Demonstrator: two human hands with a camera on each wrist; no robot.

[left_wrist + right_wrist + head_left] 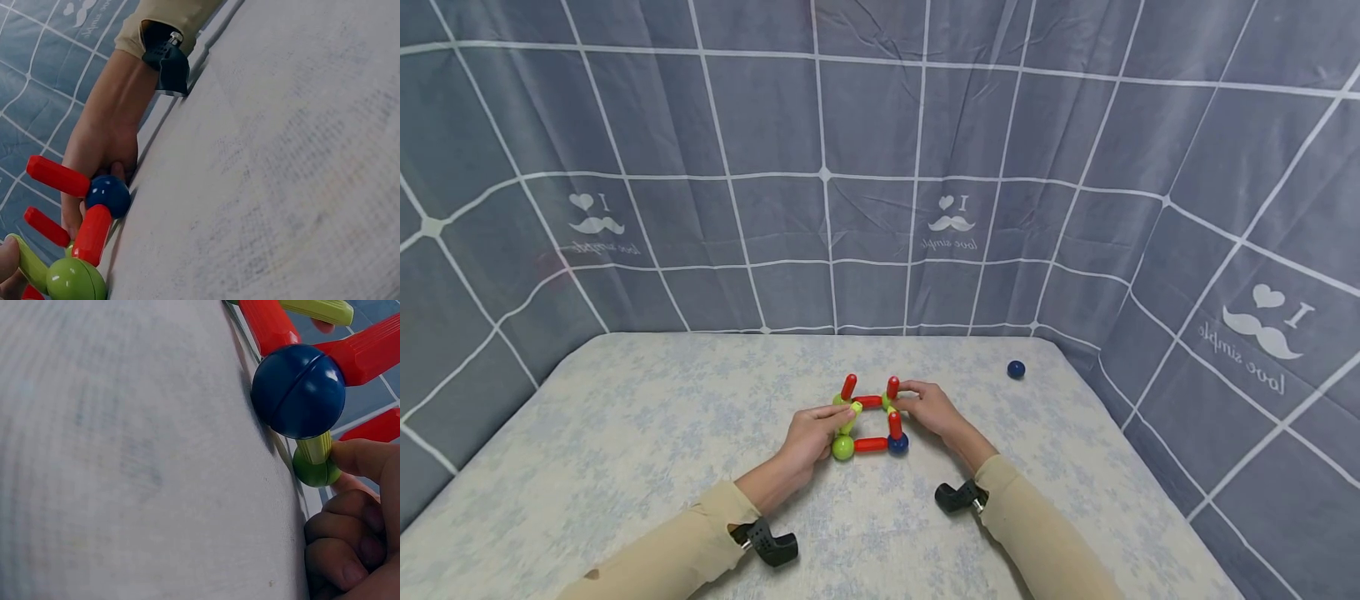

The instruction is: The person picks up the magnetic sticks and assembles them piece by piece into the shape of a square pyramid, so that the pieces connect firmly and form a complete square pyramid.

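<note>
A frame of magnetic rods and balls stands on the table. My left hand [808, 437] pinches an upright green rod [856, 408] on the green ball [843, 447] at the near left corner. A red rod [871, 445] links that ball to a blue ball [898, 443], which bears an upright red rod [895, 425]. Reaching the far right corner, my right hand [932, 408] holds the green ball [315, 472] there between finger and thumb, beside a yellow-green side rod [314, 447]. Upright red rods rise from both far corners. My left fingers partly hide the left side.
A loose blue ball [1016, 369] lies near the table's far right edge. The table [625, 450] wears a pale patterned cloth. Grey-blue curtains [872, 217] with white lines enclose its back and sides. A black camera mount sits on each wrist.
</note>
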